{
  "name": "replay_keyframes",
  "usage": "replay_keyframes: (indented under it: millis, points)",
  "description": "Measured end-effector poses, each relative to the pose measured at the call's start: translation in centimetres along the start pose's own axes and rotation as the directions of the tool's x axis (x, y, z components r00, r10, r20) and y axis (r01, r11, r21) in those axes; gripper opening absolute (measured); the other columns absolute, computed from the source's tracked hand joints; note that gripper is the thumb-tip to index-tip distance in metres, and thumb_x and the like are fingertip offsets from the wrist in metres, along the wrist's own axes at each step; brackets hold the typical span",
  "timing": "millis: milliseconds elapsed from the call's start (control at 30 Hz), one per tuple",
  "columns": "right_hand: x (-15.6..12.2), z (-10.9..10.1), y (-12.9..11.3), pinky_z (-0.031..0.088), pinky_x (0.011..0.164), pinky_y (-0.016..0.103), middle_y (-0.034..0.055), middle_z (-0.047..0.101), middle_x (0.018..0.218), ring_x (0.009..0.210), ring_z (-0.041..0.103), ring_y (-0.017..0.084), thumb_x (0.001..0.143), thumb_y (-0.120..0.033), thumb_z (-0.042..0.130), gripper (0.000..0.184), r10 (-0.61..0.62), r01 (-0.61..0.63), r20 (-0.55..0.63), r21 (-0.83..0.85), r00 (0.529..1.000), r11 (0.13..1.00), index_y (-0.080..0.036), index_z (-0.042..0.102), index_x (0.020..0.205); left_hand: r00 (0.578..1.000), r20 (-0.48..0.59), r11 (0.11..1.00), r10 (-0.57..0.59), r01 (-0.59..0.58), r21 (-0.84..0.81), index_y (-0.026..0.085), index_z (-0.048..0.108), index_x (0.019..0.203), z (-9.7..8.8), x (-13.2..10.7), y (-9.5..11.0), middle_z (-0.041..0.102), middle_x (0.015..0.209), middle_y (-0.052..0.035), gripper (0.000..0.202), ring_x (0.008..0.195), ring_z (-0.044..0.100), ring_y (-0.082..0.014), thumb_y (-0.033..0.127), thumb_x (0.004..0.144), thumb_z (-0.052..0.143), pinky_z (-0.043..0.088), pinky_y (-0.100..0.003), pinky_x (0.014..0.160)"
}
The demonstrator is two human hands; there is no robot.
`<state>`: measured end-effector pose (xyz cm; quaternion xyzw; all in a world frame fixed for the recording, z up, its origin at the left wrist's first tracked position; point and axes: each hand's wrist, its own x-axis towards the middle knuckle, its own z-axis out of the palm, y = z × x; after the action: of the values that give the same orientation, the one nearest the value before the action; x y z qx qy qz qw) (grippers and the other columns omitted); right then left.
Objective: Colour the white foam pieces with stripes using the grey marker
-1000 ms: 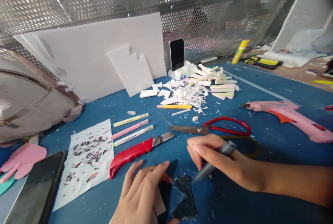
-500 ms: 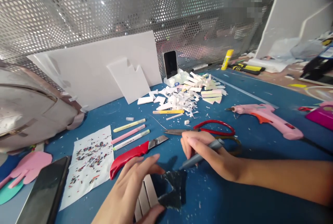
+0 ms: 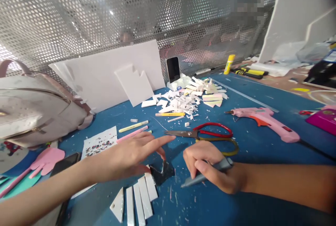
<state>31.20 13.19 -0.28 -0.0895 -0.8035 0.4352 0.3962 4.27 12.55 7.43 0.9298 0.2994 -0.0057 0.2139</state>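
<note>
We see our right hand (image 3: 210, 166) closed around a slim grey marker pen (image 3: 225, 164), pinched between thumb and fingers, its tip aimed left and slightly down, just above or on the scratched blue tabletop (image 3: 210, 205); we cannot tell which. The small black forked piece with ragged edges (image 3: 163, 174) lies to the left of that tip, near it but apart.

Our left hand (image 3: 131, 154) is loosely spread, palm down, its fingers reaching over and beyond the black piece's upper side and the thumb by its left end. We cannot tell whether the thumb touches it, and we see nothing clearly gripped there. Against the piece's left side, four flat white strips (image 3: 145, 198) fan out, followed by a white pointed piece with a small hole (image 3: 118, 205).

Beyond both hands we have long-bladed metal scissors with one red and one olive handle loop (image 3: 181, 133), lying apart from the black piece.
</note>
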Motion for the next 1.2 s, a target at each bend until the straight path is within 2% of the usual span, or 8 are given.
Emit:
replay_keyframes:
  millis: [233, 367, 600, 767, 833, 967, 1067, 1200]
  points:
    - [0.2, 0.4, -0.9, 0.038, 0.051, 0.027, -0.0015, 0.051, 0.055, 0.049, 0.048, 0.011, 0.099, -0.034, 0.036, 0.038, -0.053, 0.054, 0.048, -0.025, 0.997, 0.998, -0.021, 0.050, 0.066, 0.987, 0.105, 0.992, 0.121, -0.125, 0.035, 0.038, 0.010, 0.154, -2.5, 5.0, 0.0, 0.069, 0.118, 0.0089, 0.087, 0.110, 0.057, -0.0156, 0.011, 0.089, 0.061, 0.039, -0.043, 0.112]
    - [0.3, 0.4, -1.1, 0.037, 0.049, 0.025, -0.0018, 0.051, 0.055, 0.047, 0.048, 0.011, 0.096, -0.031, 0.037, 0.034, -0.073, 0.075, 0.058, -0.029, 0.996, 0.997, -0.021, 0.050, 0.066, 0.989, 0.038, 0.987, 0.144, -0.146, 0.072, 0.036, 0.020, 0.152, -2.5, 5.8, 0.0, 0.068, 0.119, 0.0072, 0.070, 0.115, 0.055, -0.0135, 0.009, 0.094, 0.048, 0.040, -0.037, 0.109]
    - [0.3, 0.4, -1.2, 0.040, 0.051, 0.024, -0.0019, 0.054, 0.058, 0.050, 0.051, 0.010, 0.094, -0.030, 0.041, 0.028, -0.053, 0.058, 0.068, -0.078, 0.996, 0.995, -0.020, 0.053, 0.071, 0.948, -0.311, 0.975, -0.070, 0.131, 0.177, 0.030, 0.044, 0.133, -0.1, 1.1, 1.8, 0.066, 0.115, 0.0014, 0.034, 0.103, 0.061, -0.0138, 0.026, 0.099, 0.045, 0.051, -0.033, 0.089]
    - [0.5, 0.7, -1.1, 0.047, 0.068, 0.030, 0.0006, 0.067, 0.075, 0.067, 0.062, 0.014, 0.101, -0.038, 0.047, 0.024, 0.023, -0.008, 0.074, -0.195, 0.997, 0.981, -0.020, 0.063, 0.100, 0.857, -0.478, 0.910, -0.191, 0.337, 0.240, 0.026, 0.043, 0.136, 4.4, -3.7, 3.4, 0.066, 0.118, -0.0035, 0.044, 0.105, 0.065, -0.0172, 0.039, 0.095, 0.054, 0.057, -0.034, 0.086]
    - [0.8, 0.7, -0.9, 0.047, 0.081, 0.034, 0.0025, 0.069, 0.086, 0.082, 0.063, 0.018, 0.104, -0.037, 0.047, 0.021, 0.040, -0.018, 0.078, -0.255, 0.996, 0.967, -0.022, 0.063, 0.102, 0.822, -0.545, 0.869, -0.164, 0.382, 0.313, 0.022, 0.039, 0.142, 6.2, -4.9, 3.6, 0.065, 0.124, -0.0071, 0.068, 0.108, 0.066, -0.0211, 0.056, 0.088, 0.060, 0.060, -0.036, 0.084]
    - [1.4, 0.0, -0.4, 0.041, 0.096, 0.044, 0.0070, 0.068, 0.104, 0.103, 0.058, 0.024, 0.097, -0.035, 0.063, 0.015, 0.088, -0.043, 0.101, -0.376, 0.991, 0.926, -0.022, 0.058, 0.103, 0.809, -0.562, 0.804, -0.174, 0.446, 0.393, 0.016, 0.031, 0.148, 8.4, -5.8, 4.0, 0.066, 0.128, -0.0112, 0.091, 0.112, 0.067, -0.0256, 0.069, 0.080, 0.061, 0.062, -0.039, 0.082]
    - [1.5, -0.5, 0.0, 0.039, 0.099, 0.046, 0.0082, 0.066, 0.112, 0.111, 0.055, 0.029, 0.083, -0.047, 0.078, 0.040, 0.108, -0.026, 0.168, -0.428, 0.980, 0.903, -0.023, 0.057, 0.107, 0.798, -0.542, 0.817, -0.264, 0.483, 0.314, 0.018, 0.022, 0.152, 8.9, -5.8, 4.4, 0.065, 0.129, -0.0117, 0.093, 0.117, 0.065, -0.0251, 0.061, 0.080, 0.064, 0.061, -0.040, 0.088]
    - [1.3, -0.8, 0.6, 0.042, 0.093, 0.045, 0.0071, 0.064, 0.108, 0.107, 0.056, 0.029, 0.080, -0.046, 0.080, 0.043, 0.128, -0.011, 0.214, -0.477, 0.968, 0.879, -0.023, 0.058, 0.109, 0.781, -0.540, 0.852, -0.312, 0.481, 0.204, 0.021, 0.017, 0.154, 9.1, -5.5, 4.7, 0.065, 0.124, -0.0110, 0.087, 0.114, 0.065, -0.0227, 0.044, 0.083, 0.062, 0.061, -0.037, 0.088]
